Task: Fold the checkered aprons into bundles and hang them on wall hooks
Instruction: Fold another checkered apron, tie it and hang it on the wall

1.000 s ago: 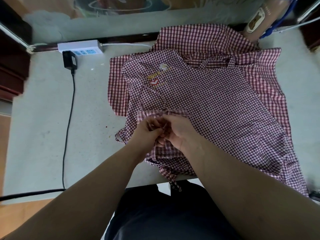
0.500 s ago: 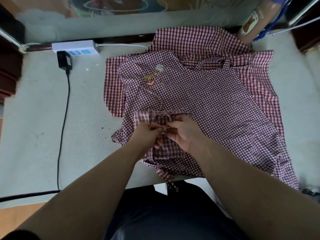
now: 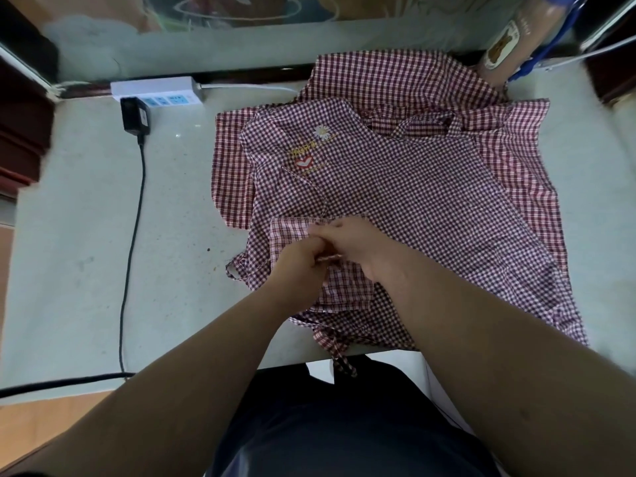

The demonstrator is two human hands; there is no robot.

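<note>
Small folded bundle (image 3: 344,290) lay on the spread aprons (image 3: 430,201), close to the front edge of the bench (image 3: 86,218). Left hand (image 3: 301,253) and right hand (image 3: 361,244) met directly over it. Each grip was curled, pinching the tie (image 3: 331,258), which ran crosswise between them. Neither hand was nearer. Probably knotting the bundle shut.

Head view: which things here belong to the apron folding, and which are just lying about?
Job: red-and-white checkered cloth aprons, small folded checkered bundle, left hand and right hand pinching its tie.
Lying about: white plastic power strip, black plug adapter with black cable, brown bear-label container.
</note>
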